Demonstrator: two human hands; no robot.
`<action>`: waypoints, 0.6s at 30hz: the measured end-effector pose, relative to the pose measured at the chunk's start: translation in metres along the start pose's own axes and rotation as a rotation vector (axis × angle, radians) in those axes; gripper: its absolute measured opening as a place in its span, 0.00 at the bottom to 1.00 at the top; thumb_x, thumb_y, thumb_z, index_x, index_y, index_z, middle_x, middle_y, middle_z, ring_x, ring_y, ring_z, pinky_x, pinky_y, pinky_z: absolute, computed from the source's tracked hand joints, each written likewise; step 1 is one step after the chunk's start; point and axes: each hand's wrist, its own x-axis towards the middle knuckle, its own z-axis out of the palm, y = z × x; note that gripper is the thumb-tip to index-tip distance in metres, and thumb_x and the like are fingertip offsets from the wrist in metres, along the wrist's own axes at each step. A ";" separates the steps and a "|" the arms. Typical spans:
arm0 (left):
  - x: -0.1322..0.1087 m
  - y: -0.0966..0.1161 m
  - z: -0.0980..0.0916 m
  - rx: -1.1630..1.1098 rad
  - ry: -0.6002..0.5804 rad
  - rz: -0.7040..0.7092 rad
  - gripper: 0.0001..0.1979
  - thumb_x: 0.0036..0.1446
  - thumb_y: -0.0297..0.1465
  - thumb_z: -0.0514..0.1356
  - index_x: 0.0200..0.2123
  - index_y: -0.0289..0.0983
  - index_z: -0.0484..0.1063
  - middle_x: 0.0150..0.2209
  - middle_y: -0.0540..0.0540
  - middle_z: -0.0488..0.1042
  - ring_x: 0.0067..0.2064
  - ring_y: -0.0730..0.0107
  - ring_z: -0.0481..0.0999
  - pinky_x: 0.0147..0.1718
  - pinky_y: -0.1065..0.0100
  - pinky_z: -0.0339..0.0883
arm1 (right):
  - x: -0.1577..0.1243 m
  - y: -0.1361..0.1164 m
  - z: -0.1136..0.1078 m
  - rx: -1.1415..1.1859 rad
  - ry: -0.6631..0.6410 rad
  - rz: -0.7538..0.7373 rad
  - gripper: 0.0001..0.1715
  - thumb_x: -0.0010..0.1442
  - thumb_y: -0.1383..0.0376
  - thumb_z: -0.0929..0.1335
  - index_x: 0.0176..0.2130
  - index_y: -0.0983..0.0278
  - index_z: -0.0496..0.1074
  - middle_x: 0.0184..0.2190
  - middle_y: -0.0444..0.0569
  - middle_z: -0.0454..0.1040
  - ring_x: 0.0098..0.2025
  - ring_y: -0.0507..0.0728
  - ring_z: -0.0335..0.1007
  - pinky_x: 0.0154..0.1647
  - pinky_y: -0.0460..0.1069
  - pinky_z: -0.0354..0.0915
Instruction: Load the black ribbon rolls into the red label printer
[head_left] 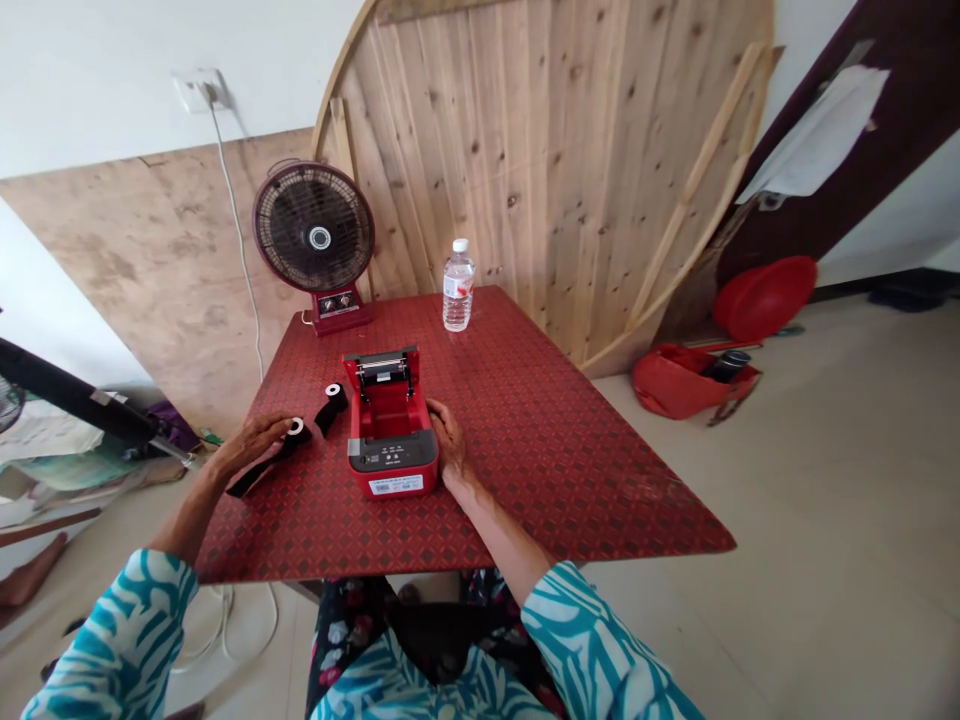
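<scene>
A red and dark-grey label printer [394, 470] stands on the table with its lid [386, 370] raised and its inner compartment showing. My right hand [448, 440] lies along the printer's right side, its fingers extended against the casing. To the left, my left hand [259, 440] reaches over a small black roll [298, 430] with a white core; the fingers are stretched out at its edge, and a black strip trails from it towards the table's left edge. Between that roll and the printer sits a second black roll [332, 400] with a white core and a short loose strip.
On the red patterned table [540, 450], a dark-red fan [319, 235] stands at the back left and a water bottle [458, 285] at the back. A large round wooden board [555, 150] leans behind. Right of the table, a red bag [686, 380] lies on the floor.
</scene>
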 end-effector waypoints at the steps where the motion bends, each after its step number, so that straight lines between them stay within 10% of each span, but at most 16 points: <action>1: -0.001 -0.001 0.000 0.034 -0.004 0.015 0.30 0.49 0.56 0.57 0.43 0.39 0.78 0.42 0.43 0.80 0.46 0.53 0.76 0.46 0.62 0.70 | 0.000 0.000 0.000 0.006 -0.004 0.003 0.21 0.58 0.57 0.62 0.47 0.60 0.73 0.49 0.50 0.76 0.53 0.60 0.68 0.58 0.58 0.61; 18: -0.009 0.009 0.026 0.215 -0.144 0.171 0.25 0.55 0.52 0.57 0.46 0.40 0.74 0.52 0.42 0.76 0.49 0.58 0.75 0.46 0.63 0.69 | 0.000 -0.002 0.000 0.010 -0.004 0.004 0.21 0.58 0.57 0.62 0.47 0.59 0.74 0.48 0.49 0.76 0.53 0.60 0.69 0.58 0.57 0.62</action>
